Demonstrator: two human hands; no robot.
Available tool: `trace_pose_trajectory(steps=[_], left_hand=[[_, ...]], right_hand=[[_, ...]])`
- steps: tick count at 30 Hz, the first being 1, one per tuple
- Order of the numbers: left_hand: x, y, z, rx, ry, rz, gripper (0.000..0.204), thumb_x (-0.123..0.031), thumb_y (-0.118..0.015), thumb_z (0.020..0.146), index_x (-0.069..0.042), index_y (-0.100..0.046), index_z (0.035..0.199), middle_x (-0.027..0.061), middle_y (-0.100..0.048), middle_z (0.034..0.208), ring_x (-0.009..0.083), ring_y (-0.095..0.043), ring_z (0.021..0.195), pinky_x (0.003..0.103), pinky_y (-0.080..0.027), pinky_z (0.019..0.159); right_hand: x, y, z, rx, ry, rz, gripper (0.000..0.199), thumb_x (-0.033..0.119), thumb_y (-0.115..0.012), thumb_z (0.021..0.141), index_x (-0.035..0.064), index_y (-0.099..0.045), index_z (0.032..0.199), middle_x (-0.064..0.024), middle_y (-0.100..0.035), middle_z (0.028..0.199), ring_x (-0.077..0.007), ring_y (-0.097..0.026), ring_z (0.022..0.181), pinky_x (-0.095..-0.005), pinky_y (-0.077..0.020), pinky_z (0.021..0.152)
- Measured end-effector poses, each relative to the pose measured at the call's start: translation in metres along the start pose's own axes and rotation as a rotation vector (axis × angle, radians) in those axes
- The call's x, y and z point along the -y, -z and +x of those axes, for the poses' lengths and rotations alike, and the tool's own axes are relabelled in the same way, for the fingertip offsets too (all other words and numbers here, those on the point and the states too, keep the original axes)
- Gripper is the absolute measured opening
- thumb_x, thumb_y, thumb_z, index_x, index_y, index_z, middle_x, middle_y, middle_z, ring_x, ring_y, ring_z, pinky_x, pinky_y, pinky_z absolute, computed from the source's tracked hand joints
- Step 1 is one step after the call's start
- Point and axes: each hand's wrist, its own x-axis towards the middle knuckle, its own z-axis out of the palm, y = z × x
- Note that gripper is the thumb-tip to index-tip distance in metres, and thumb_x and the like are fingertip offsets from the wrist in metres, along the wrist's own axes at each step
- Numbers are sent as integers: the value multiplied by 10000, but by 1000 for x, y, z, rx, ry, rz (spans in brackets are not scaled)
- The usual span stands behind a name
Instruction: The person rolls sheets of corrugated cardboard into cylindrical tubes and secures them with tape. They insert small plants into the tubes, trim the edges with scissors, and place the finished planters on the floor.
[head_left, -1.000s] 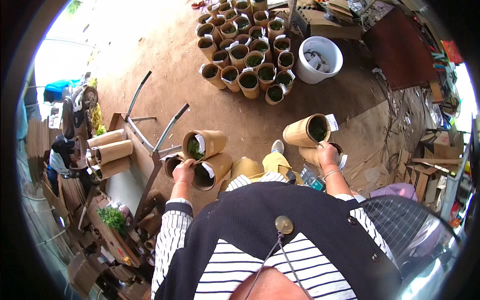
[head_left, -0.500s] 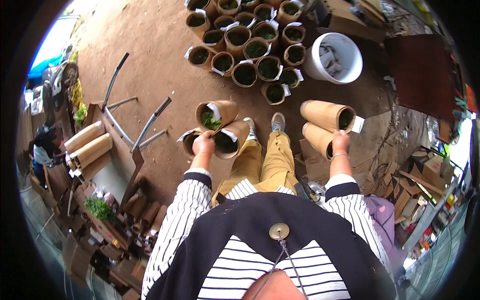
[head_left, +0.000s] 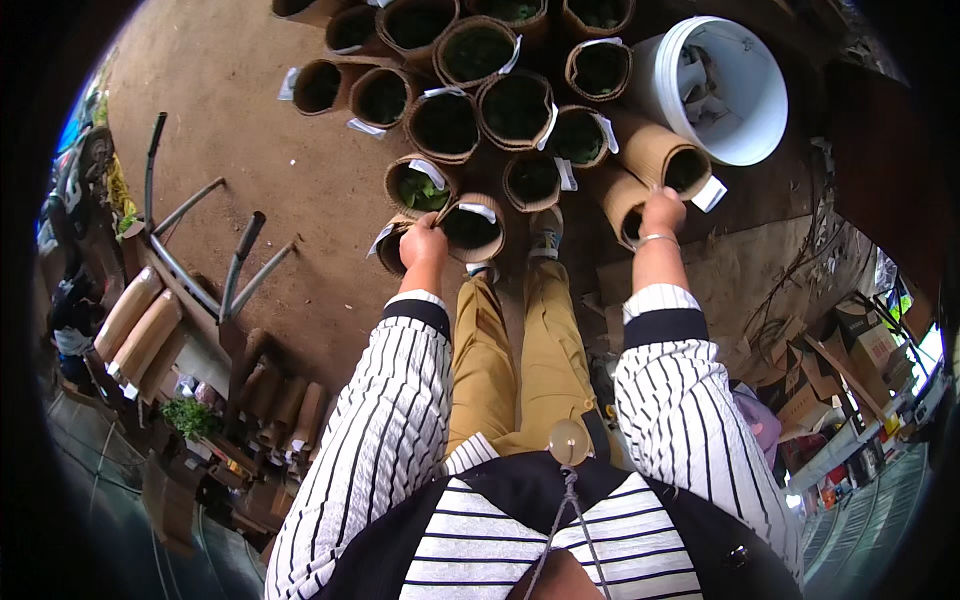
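My left hand [head_left: 424,243] is closed on the rims of three brown corrugated cardboard tubes [head_left: 497,243] bunched together. Green leaves [head_left: 422,192] show inside the one farthest from me, and white paper slips stick out at the rims. My right hand [head_left: 662,212] grips the rims of two more cardboard tubes [head_left: 640,143], tilted so that their mouths face me. A white tag [head_left: 709,194] hangs from the upper one. Just beyond both hands stands a cluster of upright cardboard tubes [head_left: 444,156] with dark green leaves inside.
A white bucket [head_left: 672,80] holding scraps stands beyond my right hand. To the left, an upturned metal-legged frame [head_left: 185,270] lies near stacked tubes [head_left: 145,330] and a leafy plant [head_left: 190,417]. Cardboard boxes [head_left: 865,340] and flattened cardboard [head_left: 740,265] are at the right.
I have moved forward, closer to the upright cluster and the bucket. Both hands have carried their tubes along, and the right-hand tubes are now beside the cluster.
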Motion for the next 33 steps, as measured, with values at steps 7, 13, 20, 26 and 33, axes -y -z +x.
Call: trace_pose_trajectory(steps=[7, 13, 20, 26, 33], left_hand=[[-32, -55, 6, -12, -8, -327, 330, -236, -631, 857, -145, -666, 1172, 147, -684, 1114, 316, -648, 1037, 378, -491, 911], [-11, -62, 8, 108, -31, -417, 535, -143, -652, 840, -180, -522, 1358, 139, -660, 1069, 268, -622, 953, 343, -483, 839], [1, 1, -47, 386, -141, -508, 563, -91, -620, 879, -125, -442, 1412, 107, -668, 1173, 202, -640, 1051, 307, -491, 903], [168, 47, -144, 424, -88, -363, 384, -196, -597, 906, -34, -578, 1253, 179, -633, 1213, 279, -625, 1094, 352, -495, 928], [343, 54, -328, 345, 404, -711, 336, -103, -633, 849, -24, -640, 1175, 129, -697, 927, 193, -667, 773, 326, -542, 690]], right_hand=[[61, -71, -18, 129, -126, 413, 214, 138, -560, 933, -20, -647, 1047, -101, -673, 728, -179, -648, 557, -313, -506, 540], [58, -49, -38, 436, -180, 467, 420, 68, -527, 945, 51, -425, 1353, -116, -611, 906, -187, -638, 608, -292, -529, 528], [28, 9, -46, 517, -92, 373, 534, 41, -566, 907, 58, -377, 1406, -113, -644, 848, -174, -640, 617, -293, -508, 531], [-38, 87, -70, 866, 23, 208, 292, 70, -538, 922, 34, -532, 1212, -45, -548, 663, -164, -559, 514, -315, -475, 478], [-38, 160, -76, 898, 104, -530, 341, 59, -619, 858, -6, -586, 1191, -121, -661, 808, -216, -651, 621, -344, -538, 534]])
